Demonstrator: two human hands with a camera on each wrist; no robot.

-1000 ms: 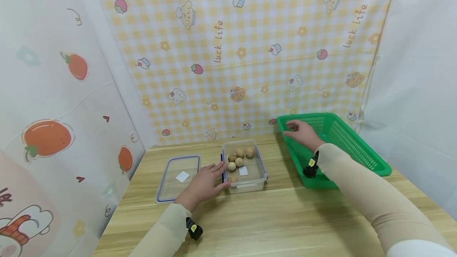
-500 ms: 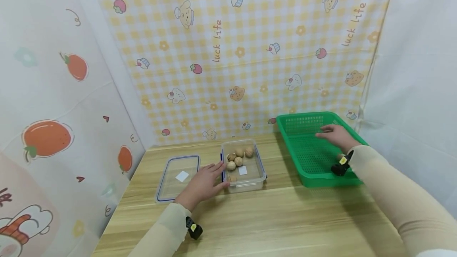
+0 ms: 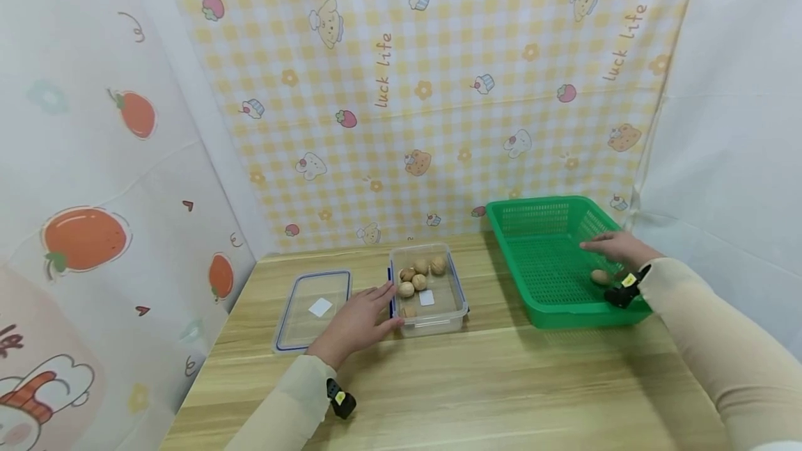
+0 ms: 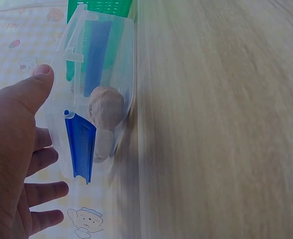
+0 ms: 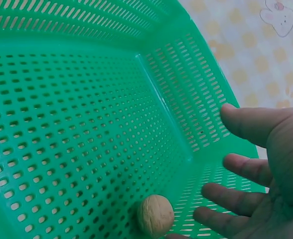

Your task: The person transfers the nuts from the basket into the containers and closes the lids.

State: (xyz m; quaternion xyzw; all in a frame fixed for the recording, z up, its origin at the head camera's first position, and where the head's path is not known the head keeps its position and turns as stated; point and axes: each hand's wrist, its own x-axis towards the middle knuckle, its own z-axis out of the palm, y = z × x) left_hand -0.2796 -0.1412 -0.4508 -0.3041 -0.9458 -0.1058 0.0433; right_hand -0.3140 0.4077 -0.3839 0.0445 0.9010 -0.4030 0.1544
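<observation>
In the head view my left hand [image 3: 357, 322] lies with fingers extended against the left side of a clear plastic food container [image 3: 432, 326]. Several walnuts [image 3: 419, 282] sit inside it, mostly toward the back and left. The left wrist view shows a blue side latch [image 4: 80, 149] hanging down beside the fingers. My right hand [image 3: 617, 249] hovers at the right side of a green mesh basket [image 3: 583, 316], fingers loosely spread and holding nothing. A walnut [image 5: 155, 215] lies on the basket floor, just below the fingertips.
A clear lid [image 3: 297, 326] with a blue seal lies flat on the wooden table [image 3: 438, 395], left of the container and partly behind my left hand. A checked cloth [image 3: 401, 179] hangs behind the table; white sheeting [image 3: 720, 159] hangs at the right.
My right hand has moved rightward across the basket, from its left rim to its right side. The walnut in the basket has come into sight. My left hand has stayed in place.
</observation>
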